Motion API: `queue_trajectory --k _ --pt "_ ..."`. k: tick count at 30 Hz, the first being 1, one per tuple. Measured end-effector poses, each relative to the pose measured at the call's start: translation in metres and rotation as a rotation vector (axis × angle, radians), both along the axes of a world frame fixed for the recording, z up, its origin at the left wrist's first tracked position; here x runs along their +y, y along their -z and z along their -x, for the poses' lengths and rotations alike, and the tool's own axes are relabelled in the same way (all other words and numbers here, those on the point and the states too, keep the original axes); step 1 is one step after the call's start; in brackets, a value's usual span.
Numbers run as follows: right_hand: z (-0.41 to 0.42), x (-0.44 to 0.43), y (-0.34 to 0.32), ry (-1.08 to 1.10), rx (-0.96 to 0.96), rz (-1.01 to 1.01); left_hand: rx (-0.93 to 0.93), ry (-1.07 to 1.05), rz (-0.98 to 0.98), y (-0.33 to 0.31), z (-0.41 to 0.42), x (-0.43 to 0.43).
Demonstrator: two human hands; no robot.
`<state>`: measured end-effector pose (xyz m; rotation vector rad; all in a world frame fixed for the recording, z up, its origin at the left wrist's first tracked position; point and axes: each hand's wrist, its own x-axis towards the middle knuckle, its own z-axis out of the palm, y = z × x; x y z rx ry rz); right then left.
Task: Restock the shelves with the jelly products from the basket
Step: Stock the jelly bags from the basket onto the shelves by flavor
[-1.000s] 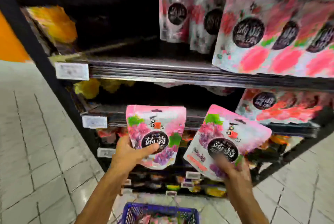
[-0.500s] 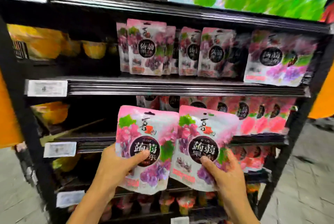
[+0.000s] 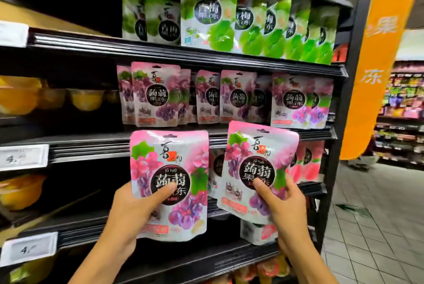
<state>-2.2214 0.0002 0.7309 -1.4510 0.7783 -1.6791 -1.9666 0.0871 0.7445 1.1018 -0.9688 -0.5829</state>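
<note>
At the far left, white price tags [image 3: 23,157] sit on the black shelf rails, and yellow jelly cups [image 3: 85,100] stand in the dim bay behind them; next comes the left hand [image 3: 133,212], raised from below, thumb laid across the front of the left grape pouch [image 3: 171,182] and fingers hidden behind it, so it grips the pack at its lower left corner; the pouch stands upright above the hand, in front of the shelf edge; just beside it, with a narrow gap between, the right grape pouch [image 3: 257,169] is held a little higher and slightly tilted; the right hand [image 3: 282,205] pinches it at the lower right, thumb pressed on the printed face near the dark roundel, fingers curled round the side edge; directly behind and above both packs a row of matching purple pouches [image 3: 156,94] stands on the shelf; green pouches [image 3: 207,13] fill the shelf over that, and pink pouches [image 3: 307,162] show behind the right pack; further right hangs an orange banner [image 3: 378,66] over a pale tiled floor [image 3: 378,226].
</note>
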Motion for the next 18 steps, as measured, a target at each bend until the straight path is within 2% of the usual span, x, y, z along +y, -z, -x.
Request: queue_trajectory --k 9,18 --pt "0.049 -0.067 -0.063 -0.029 0.007 0.032 0.002 0.125 -0.024 -0.059 0.055 -0.056" --pt "0.092 -0.143 -0.107 -0.061 0.073 -0.021 -0.034 0.160 -0.011 -0.073 0.109 -0.110"
